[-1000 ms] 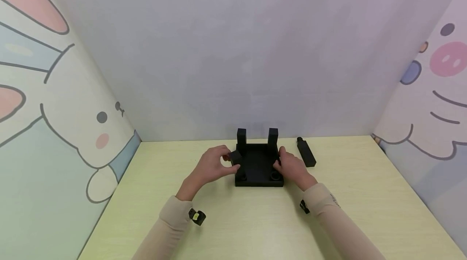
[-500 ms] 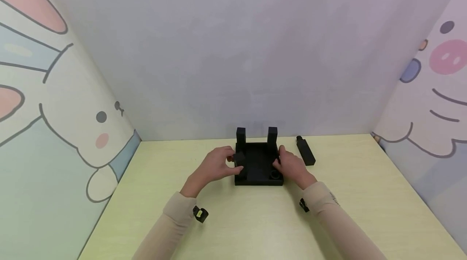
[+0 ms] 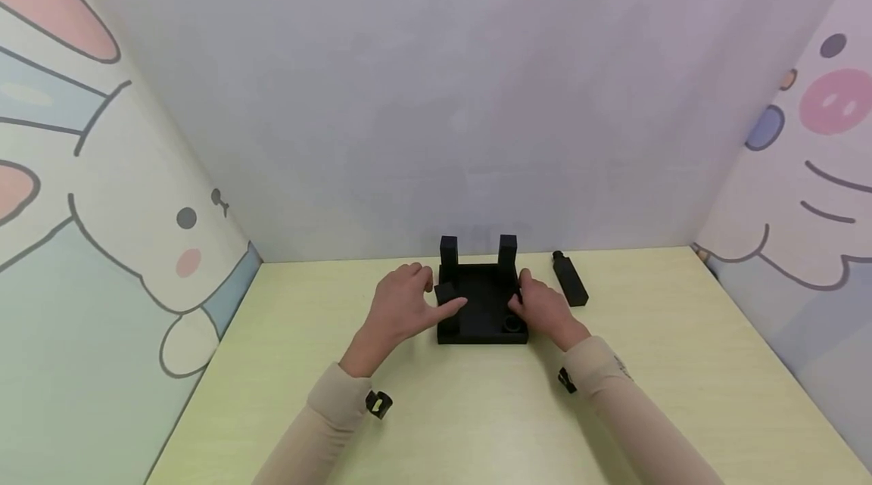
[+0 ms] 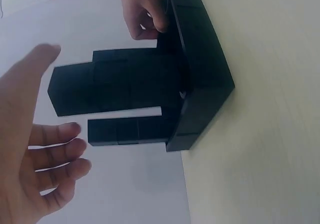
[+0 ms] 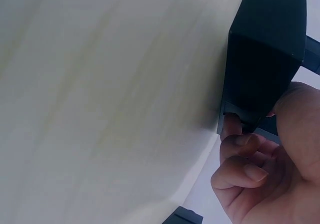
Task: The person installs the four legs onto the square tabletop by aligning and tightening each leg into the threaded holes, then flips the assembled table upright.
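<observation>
A black base tray (image 3: 482, 338) lies on the table with two square posts upright at its back corners, the left one (image 3: 449, 254) and the right one (image 3: 507, 252). A third black post (image 3: 446, 293) stands at its front left corner. My left hand (image 3: 400, 303) is beside that post, thumb and fingers spread; the left wrist view shows a gap between them and the post (image 4: 90, 84). My right hand (image 3: 545, 311) grips the tray's right side, thumb over the wall. In the right wrist view its fingers (image 5: 250, 171) curl at the tray's side (image 5: 262, 79).
Another black post (image 3: 570, 281) with a narrow round peg on its end lies on the table right of the tray. A round socket (image 3: 512, 323) shows at the tray's front right corner. A pale wall (image 3: 470, 129) rises behind the table.
My left hand lowered the post onto the tray's front left corner, then let go, its fingers spreading apart. My right hand has kept its grip on the tray.
</observation>
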`<state>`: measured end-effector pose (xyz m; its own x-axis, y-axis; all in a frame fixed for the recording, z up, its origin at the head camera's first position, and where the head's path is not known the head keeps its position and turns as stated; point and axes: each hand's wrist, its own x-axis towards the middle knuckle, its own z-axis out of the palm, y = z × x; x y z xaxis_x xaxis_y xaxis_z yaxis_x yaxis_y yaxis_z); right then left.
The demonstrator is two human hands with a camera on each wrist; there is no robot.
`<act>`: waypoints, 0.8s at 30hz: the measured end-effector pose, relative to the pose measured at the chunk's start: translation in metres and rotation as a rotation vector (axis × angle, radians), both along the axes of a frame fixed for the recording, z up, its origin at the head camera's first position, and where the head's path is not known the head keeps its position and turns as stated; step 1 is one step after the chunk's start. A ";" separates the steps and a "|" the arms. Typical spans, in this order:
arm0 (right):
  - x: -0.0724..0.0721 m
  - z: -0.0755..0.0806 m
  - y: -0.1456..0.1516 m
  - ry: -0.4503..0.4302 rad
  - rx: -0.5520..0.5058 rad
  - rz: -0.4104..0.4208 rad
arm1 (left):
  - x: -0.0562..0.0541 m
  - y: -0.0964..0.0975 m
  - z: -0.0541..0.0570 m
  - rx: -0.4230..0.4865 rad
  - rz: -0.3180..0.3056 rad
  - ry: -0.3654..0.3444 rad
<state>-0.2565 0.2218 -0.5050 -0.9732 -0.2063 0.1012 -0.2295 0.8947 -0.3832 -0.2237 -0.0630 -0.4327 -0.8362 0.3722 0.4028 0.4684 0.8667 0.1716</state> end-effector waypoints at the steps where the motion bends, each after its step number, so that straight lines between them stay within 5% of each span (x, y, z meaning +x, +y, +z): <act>1: 0.000 0.000 0.000 0.003 0.003 -0.002 | 0.000 0.001 0.001 0.004 -0.002 0.019; 6: -0.001 0.001 0.000 -0.004 0.007 -0.001 | 0.001 0.003 0.006 0.015 -0.039 -0.012; 13: 0.000 0.001 0.000 -0.023 0.004 0.003 | 0.004 -0.002 0.006 0.161 -0.130 -0.230; 17: 0.000 0.001 0.000 -0.018 0.005 0.006 | 0.004 -0.004 0.004 0.198 -0.130 -0.316; 24: 0.000 0.001 -0.001 -0.026 0.010 0.000 | 0.006 0.001 0.000 0.129 -0.010 -0.137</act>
